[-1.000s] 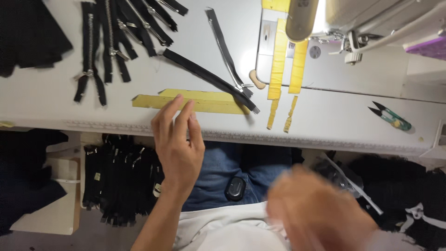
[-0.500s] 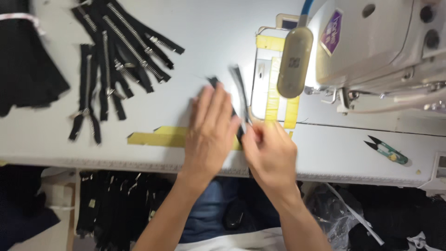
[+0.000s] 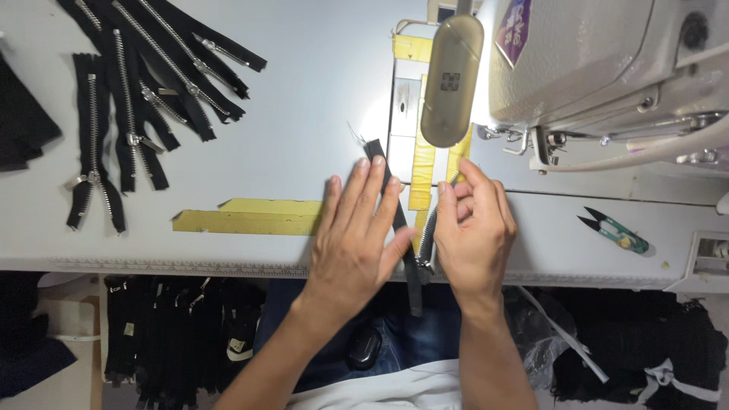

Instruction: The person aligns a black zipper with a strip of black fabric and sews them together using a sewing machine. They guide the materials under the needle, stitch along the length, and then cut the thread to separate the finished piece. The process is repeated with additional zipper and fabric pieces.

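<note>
Since the earlier frames, both hands have come together over one black zipper (image 3: 395,205) at the front edge of the surface (image 3: 304,114), and the view has tightened on them.

Position of the zipper: it lies roughly lengthwise from the lit plate in front of the sewing machine (image 3: 577,61) toward the person, its lower end hanging over the surface edge. It is partly opened; the two halves part near the right hand.

Left hand (image 3: 357,235): released, flat, fingers spread, palm pressing the left half of the zipper against the surface, beside the yellow tape strip (image 3: 243,220).

Right hand (image 3: 474,228): grasping the right half of the zipper, thumb and fingers pinched on the toothed edge. The metal slider (image 3: 421,262) sits just below, between the two hands.

To do this step well, in my judgement:
1. Keep the flat hand's pressure even, so the tape does not creep sideways.
2. Hold the pinched half near the teeth, not by the cloth edge, to avoid twisting.
3. Keep both halves parallel with the yellow guide strips (image 3: 421,171) under the machine lamp (image 3: 452,76).

Nearby items: a pile of black zippers (image 3: 137,83) at the upper left, well apart; green thread snips (image 3: 615,230) to the right, untouched.
</note>
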